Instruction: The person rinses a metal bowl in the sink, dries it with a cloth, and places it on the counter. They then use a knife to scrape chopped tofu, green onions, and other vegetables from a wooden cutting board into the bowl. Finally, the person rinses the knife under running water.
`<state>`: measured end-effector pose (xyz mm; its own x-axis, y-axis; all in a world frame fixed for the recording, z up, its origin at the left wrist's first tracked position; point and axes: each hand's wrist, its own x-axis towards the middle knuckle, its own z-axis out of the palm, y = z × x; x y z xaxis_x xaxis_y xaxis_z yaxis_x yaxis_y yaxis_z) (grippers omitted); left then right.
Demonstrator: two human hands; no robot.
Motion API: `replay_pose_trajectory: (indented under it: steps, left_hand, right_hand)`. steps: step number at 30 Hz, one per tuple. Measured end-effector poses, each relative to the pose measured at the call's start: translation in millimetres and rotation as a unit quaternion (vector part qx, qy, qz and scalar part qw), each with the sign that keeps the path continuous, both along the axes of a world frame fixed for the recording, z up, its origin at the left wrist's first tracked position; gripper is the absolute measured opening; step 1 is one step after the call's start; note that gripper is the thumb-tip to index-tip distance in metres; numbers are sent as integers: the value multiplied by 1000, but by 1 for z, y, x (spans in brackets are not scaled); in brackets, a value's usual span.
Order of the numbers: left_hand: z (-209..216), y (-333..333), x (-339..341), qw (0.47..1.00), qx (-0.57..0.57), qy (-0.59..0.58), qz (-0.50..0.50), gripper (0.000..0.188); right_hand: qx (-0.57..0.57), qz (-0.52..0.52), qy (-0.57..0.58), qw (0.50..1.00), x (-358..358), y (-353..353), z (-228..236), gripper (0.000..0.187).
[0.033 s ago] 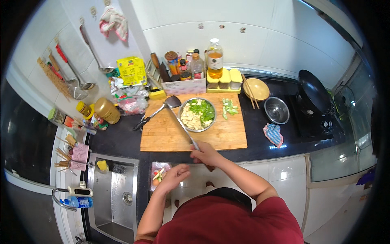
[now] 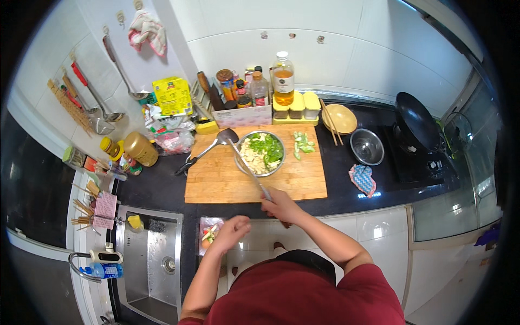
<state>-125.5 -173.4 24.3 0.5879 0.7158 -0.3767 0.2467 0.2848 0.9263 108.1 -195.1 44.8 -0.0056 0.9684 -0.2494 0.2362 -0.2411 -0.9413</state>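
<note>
My right hand [image 2: 281,206] is wrapped around the handle of a long knife [image 2: 250,172], whose blade is seen nearly edge-on. The blade slants up and to the left, its far end over the left rim of a round metal bowl [image 2: 260,172]. In that bowl lie pale sliced pieces [image 2: 252,155] and chopped green pepper [image 2: 267,147]. The bowl stands on a wooden cutting board [image 2: 300,181], with more green slices [image 2: 304,144] to its right. My left hand [image 2: 234,233] is loosely curled in front of the counter edge, nothing visible in it.
A spatula [image 2: 207,151] lies across the board's left side. Left of me is a steel sink [image 2: 154,271]; beside my left hand sits a tray of scraps [image 2: 208,236]. On the right are a steel bowl [image 2: 367,147], a yellow bowl [image 2: 343,118], a cloth [image 2: 363,179] and a wok [image 2: 414,124].
My right hand and the knife have shifted slightly to the right, the blade now crossing the bowl's left side more. My left hand has moved slightly left and up.
</note>
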Motion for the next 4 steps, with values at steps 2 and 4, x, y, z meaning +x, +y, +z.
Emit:
replay_pose_trajectory:
  steps: [2, 4]
  left_hand:
    - [-27, 21, 21, 995, -48, -4, 83, 30]
    - [-41, 53, 48, 988, -76, 3, 133, 30]
  right_hand:
    - [26, -12, -199, 980, 38, -19, 8, 26]
    - [19, -57, -230, 971, 73, -40, -2, 29]
